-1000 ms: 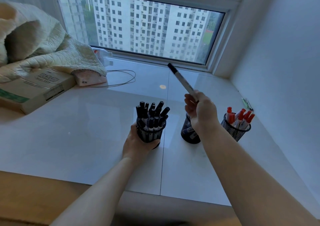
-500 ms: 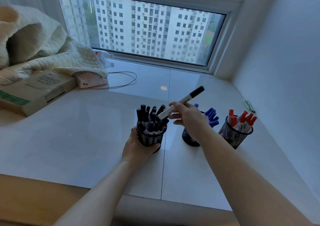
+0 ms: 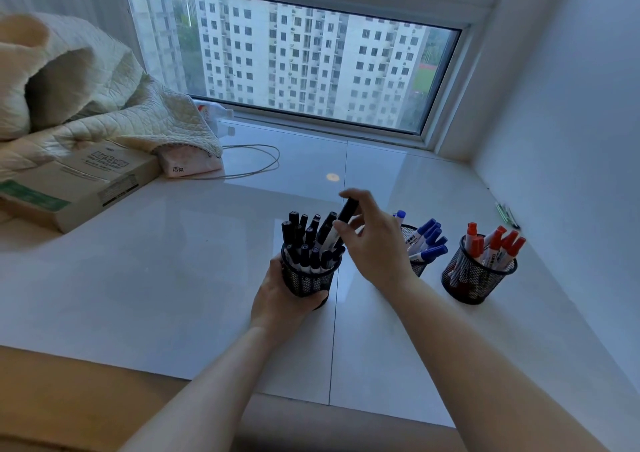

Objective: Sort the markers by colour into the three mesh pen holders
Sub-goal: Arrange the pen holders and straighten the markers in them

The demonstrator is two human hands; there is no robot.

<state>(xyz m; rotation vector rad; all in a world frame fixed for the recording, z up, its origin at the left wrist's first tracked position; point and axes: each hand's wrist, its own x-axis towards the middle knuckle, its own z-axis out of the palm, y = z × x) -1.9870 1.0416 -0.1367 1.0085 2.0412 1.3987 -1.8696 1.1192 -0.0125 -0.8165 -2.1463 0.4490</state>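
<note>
You had a cardboard box (image 3: pixel 79 181) at far left of the sill (image 3: pixel 173 278), quilt (image 3: pixel 90 98) draped over it. Tissue pack (image 3: pixel 188 164) sat just right of the box, looped cable (image 3: pixel 252 164) beyond that, bottle (image 3: pixel 214 112) behind it.

Wide window (image 3: pixel 298 67), high-rise outside; glossy white sill (image 3: pixel 173 261); plain wall (image 3: pixel 571 105) right.
</note>
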